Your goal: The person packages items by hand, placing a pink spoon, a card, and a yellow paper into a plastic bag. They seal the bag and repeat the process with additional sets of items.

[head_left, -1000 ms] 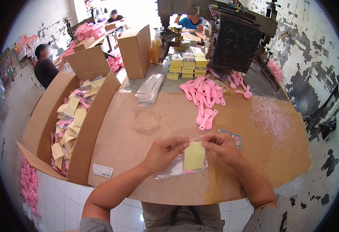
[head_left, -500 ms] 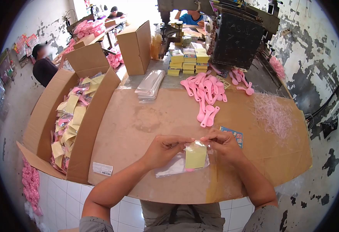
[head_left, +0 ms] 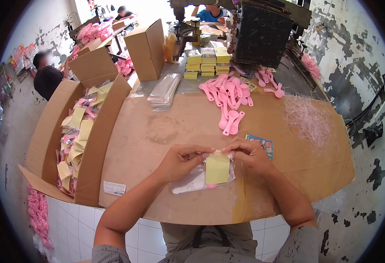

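Observation:
My left hand [head_left: 180, 162] and my right hand [head_left: 251, 157] pinch the top edge of a small clear plastic bag [head_left: 233, 173] from both sides, fingers closed. Inside it lies a pale yellow card [head_left: 217, 170]. A bit of pink, like a spoon's end [head_left: 211, 186], shows below the card. Under the bag, more clear plastic [head_left: 188, 184] lies flat on the cardboard. Just beyond my right hand is a blue printed card [head_left: 262, 144]. A pile of pink plastic spoons [head_left: 228, 94] lies farther forward.
An open carton [head_left: 109, 127] of filled bags stands left. Clear bags [head_left: 164, 91] lie stacked near yellow card stacks [head_left: 208, 61]. Pink shreds [head_left: 307, 120] are at right. A black machine box [head_left: 262, 37] stands at the back. Other people are in the background.
My fingertips have come down closer to the yellow card, with less clear plastic showing above it. The whole view has shifted slightly. A person at left has bent lower.

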